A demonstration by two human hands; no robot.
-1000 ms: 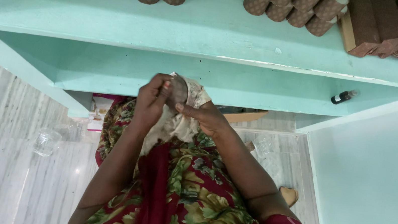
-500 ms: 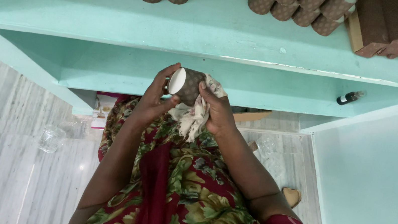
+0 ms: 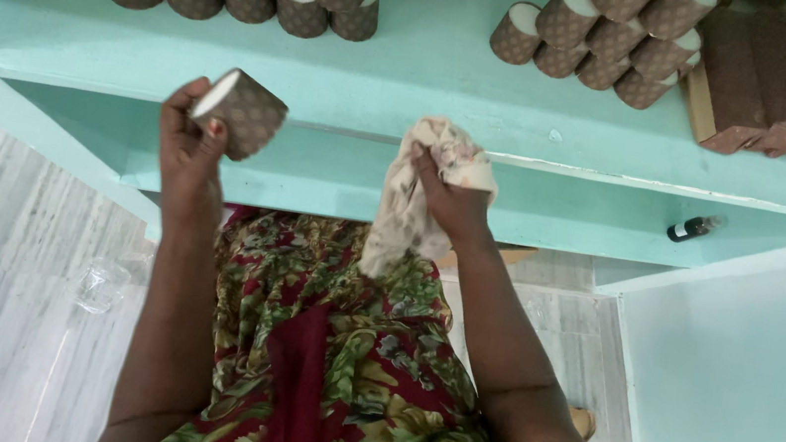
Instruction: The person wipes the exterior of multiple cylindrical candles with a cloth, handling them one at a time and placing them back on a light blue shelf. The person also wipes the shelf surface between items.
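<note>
left hand (image 3: 188,141) grips brown dotted cardboard cylinder (image 3: 238,112) | right hand (image 3: 456,199) clutches pale crumpled cloth (image 3: 414,209) | both below turquoise shelf (image 3: 409,93)

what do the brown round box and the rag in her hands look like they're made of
Round box, held in the left hand: probably paperboard, a matte brown dotted wrap with a flat pale end; hard to be sure. Rag, held in the right hand: soft woven cloth, pale with a faint print, crumpled and hanging limp.

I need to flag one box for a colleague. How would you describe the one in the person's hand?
Start at the turquoise shelf. Just in front of its edge, the left hand holds up a small brown patterned round box. Unlike the stacked ones behind, it's off the shelf.
</note>
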